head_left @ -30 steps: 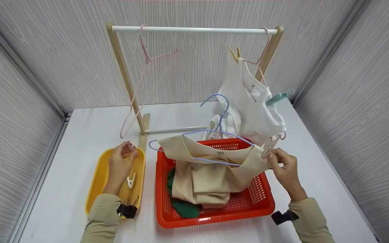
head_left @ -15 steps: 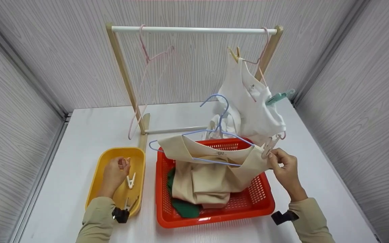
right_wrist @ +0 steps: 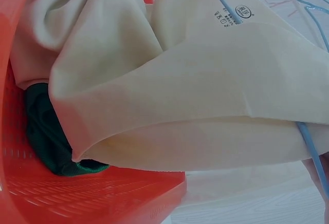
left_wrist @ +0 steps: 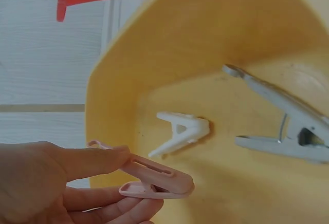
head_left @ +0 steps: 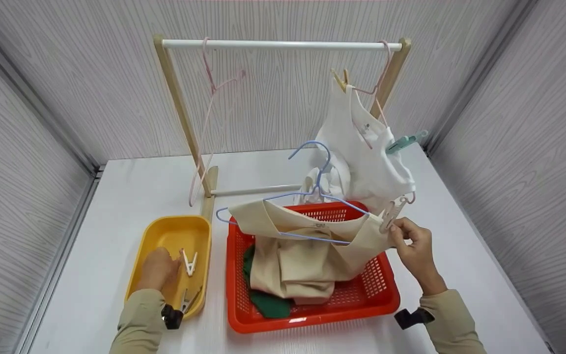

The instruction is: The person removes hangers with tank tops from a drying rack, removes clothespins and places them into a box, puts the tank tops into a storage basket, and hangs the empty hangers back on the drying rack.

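Your left hand (head_left: 157,269) is down in the yellow tub (head_left: 177,223) near the table's left edge, thumb and fingers clamped on a slim pink clothespin (left_wrist: 169,179) with slotted plastic legs. Can't tell if that pin touches the tub floor. Past its tip there's a V-shaped white clothespin (left_wrist: 193,130), and a chunkier grey clip (left_wrist: 280,94) lies toward the tub's front right corner. Your right hand (head_left: 415,246) has thumb and finger pinched on the shoulder of the smooth beige top (head_left: 307,260), right by a pale clip (head_left: 392,216) on the same shoulder. That top is threaded on a thin blue hanger (head_left: 318,189), its folds slumping into the holey red plastic basket (head_left: 312,323) over dark green cloth (head_left: 270,302). Along the table's back edge, the wood-legged rack (head_left: 283,44) carries a bare pink hanger and a soft white top (head_left: 376,160).
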The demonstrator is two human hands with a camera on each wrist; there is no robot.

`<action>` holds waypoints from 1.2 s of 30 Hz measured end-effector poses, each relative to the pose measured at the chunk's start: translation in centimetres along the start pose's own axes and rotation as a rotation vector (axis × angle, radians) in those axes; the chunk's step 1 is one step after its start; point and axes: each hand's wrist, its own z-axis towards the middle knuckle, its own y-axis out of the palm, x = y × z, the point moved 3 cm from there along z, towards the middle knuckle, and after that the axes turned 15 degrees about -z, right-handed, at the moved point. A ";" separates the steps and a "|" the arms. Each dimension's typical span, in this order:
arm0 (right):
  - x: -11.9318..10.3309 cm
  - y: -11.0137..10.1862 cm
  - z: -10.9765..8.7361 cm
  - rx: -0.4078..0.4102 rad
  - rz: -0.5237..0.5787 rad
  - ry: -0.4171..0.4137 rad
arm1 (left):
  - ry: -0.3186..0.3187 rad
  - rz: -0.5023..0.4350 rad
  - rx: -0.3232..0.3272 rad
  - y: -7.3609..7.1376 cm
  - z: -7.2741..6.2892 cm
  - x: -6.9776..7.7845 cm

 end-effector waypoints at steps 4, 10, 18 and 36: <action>0.1 0.1 0.0 0.004 0.017 0.001 | -0.035 -0.010 -0.030 0.3 0.0 -0.7; 0.1 0.2 0.0 -0.003 0.027 0.003 | -0.135 -0.046 -0.109 0.5 0.0 -1.5; 0.1 0.3 0.0 -0.002 0.023 -0.002 | -0.150 -0.038 -0.108 0.5 -0.1 -1.3; -0.2 0.4 0.1 -0.004 0.032 -0.011 | 0.070 -0.067 -0.009 0.7 -1.2 5.4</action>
